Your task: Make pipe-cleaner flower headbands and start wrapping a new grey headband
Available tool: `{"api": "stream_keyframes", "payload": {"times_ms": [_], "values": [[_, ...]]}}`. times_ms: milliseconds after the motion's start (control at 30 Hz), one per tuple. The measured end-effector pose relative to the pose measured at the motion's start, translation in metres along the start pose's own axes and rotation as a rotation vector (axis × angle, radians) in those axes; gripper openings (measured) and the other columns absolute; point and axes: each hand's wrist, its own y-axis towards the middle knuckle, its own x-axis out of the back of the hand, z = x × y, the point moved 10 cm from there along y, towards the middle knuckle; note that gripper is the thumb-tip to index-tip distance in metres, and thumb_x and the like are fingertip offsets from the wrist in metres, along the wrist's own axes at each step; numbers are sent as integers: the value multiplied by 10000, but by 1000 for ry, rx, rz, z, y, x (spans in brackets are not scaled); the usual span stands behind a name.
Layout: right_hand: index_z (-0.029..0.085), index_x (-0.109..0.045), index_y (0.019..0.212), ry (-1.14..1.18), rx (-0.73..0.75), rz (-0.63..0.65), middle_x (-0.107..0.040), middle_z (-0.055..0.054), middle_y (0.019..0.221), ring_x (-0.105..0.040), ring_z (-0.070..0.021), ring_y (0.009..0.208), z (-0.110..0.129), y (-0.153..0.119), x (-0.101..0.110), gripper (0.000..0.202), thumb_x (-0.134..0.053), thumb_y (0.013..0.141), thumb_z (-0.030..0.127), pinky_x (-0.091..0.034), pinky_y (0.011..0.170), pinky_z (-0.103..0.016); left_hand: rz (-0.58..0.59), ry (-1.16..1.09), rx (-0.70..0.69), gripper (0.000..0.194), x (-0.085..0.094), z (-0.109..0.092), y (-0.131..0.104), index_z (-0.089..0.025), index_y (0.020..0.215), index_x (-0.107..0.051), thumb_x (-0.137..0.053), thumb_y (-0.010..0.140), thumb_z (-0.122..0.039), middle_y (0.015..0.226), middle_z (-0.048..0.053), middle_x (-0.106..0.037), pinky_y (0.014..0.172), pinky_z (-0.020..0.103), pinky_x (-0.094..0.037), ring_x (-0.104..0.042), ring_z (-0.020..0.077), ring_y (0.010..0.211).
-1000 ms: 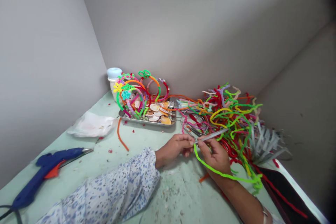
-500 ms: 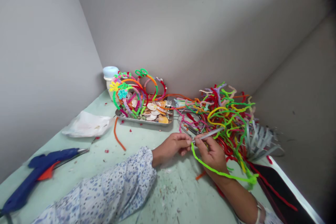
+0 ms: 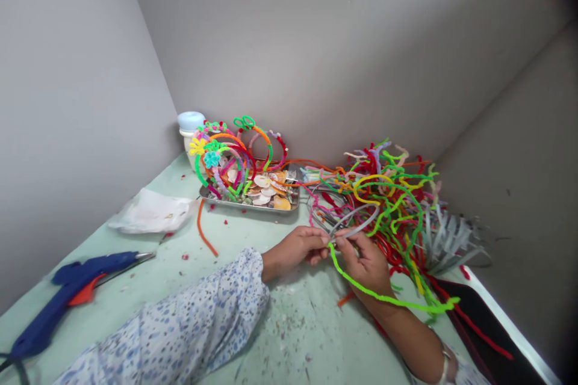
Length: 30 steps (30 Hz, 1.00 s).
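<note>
Both hands meet fingertip to fingertip over the middle of the table. My left hand (image 3: 300, 248) is closed in a pinch at one end of a thin grey headband (image 3: 366, 224). Thumb and fingers of my right hand (image 3: 368, 263) pinch the same band just to the right. The band curves up and away in a narrow loop. From between the fingertips a lime-green pipe cleaner (image 3: 379, 297) hangs down and trails across my right wrist. Its upper end is hidden at the fingertips.
A metal tray (image 3: 253, 209) bears shells and decorated headbands, with a blue-lidded jar (image 3: 191, 121) behind. To the right lie tangled pipe cleaners (image 3: 397, 192) and grey bands (image 3: 451, 243). At left are a blue glue gun (image 3: 58, 307) and a white plastic bag (image 3: 153, 212).
The grey headband has turned from nearly edge-on to showing an open loop. The pipe cleaner's free end has shifted slightly right. Both hands remain almost in place.
</note>
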Motion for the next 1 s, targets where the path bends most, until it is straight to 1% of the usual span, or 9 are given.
{"api": "stream_keyframes", "payload": {"times_ms": [200, 367, 567, 767, 867, 1000], "values": [[210, -622, 879, 4, 14, 3, -671, -26, 824, -632, -175, 743, 0, -1, -1, 134, -522, 855, 296, -494, 690, -288, 16, 31, -3, 206, -2, -1, 1, -140, 634, -497, -590, 708, -309, 560, -34, -450, 441, 227, -202, -342, 46, 431], [212, -628, 899, 11, 14, 10, -670, -26, 825, -633, -175, 741, 0, -1, -2, 133, -529, 853, 288, -499, 695, -292, 20, -1, -4, 187, -4, -3, -1, -143, 625, -478, -582, 694, -283, 557, -41, -418, 441, 221, -175, -302, 43, 445], [214, -622, 905, 28, 18, 14, -665, -21, 829, -630, -166, 739, 2, -1, -3, 122, -527, 859, 275, -496, 698, -285, -3, -82, -7, 99, -1, -2, -1, -135, 678, -515, -547, 686, -227, 570, -25, -428, 427, 209, -169, -326, 52, 455], [214, -633, 893, 20, 12, 6, -673, -27, 818, -636, -173, 725, 3, -1, -2, 145, -521, 858, 299, -504, 686, -290, 13, -98, 33, 107, -1, 1, 1, -123, 716, -541, -531, 645, -203, 568, -23, -431, 419, 207, -163, -333, 52, 442], [214, -639, 889, 27, 5, 14, -677, -25, 808, -637, -169, 695, 2, -1, -3, 148, -523, 857, 301, -508, 668, -286, 28, -106, 47, 108, -2, 1, 0, -120, 707, -539, -532, 644, -207, 568, -26, -420, 419, 206, -163, -325, 50, 442], [215, -634, 899, 33, 24, 26, -681, -29, 831, -643, -174, 731, 3, -1, -5, 140, -526, 858, 293, -509, 691, -292, 63, -119, 49, 74, -5, 1, -1, -120, 667, -521, -508, 649, -191, 547, -31, -393, 413, 213, -157, -306, 45, 426]]}}
